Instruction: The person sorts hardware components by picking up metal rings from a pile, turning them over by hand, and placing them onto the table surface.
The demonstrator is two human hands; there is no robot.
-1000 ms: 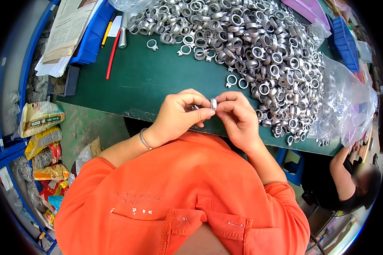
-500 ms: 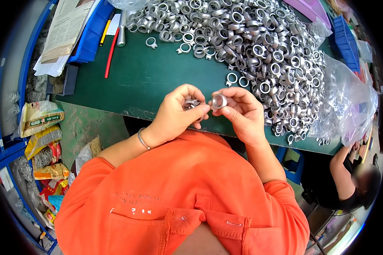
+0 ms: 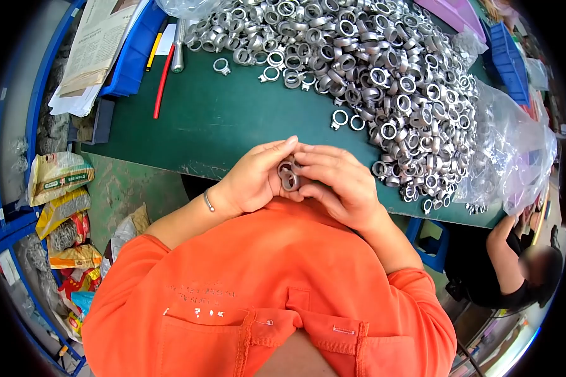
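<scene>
My left hand (image 3: pixel 256 178) is cupped at the table's near edge, its fingers curled around small grey metal rings (image 3: pixel 288 175). My right hand (image 3: pixel 341 183) meets it from the other side, thumb and fingers closed on a ring at the left palm. How many rings lie in the palm is hidden by the fingers. Beyond the hands a big heap of similar metal rings with small lugs (image 3: pixel 358 69) covers the back and right of the green table (image 3: pixel 188 125). A few single rings lie apart at the heap's edge, one of them a loose ring (image 3: pixel 221 66).
A red pen (image 3: pixel 164 85), a yellow pen (image 3: pixel 153 51) and a metal-handled tool (image 3: pixel 178 47) lie at the back left beside a blue bin (image 3: pixel 129 66). Clear plastic bags (image 3: pixel 506 138) lie at right. Another person (image 3: pixel 506 257) sits at the far right.
My right hand has moved left with its ring to my left palm. My left hand has turned more palm-up, with its thumb raised. The heap looks unchanged.
</scene>
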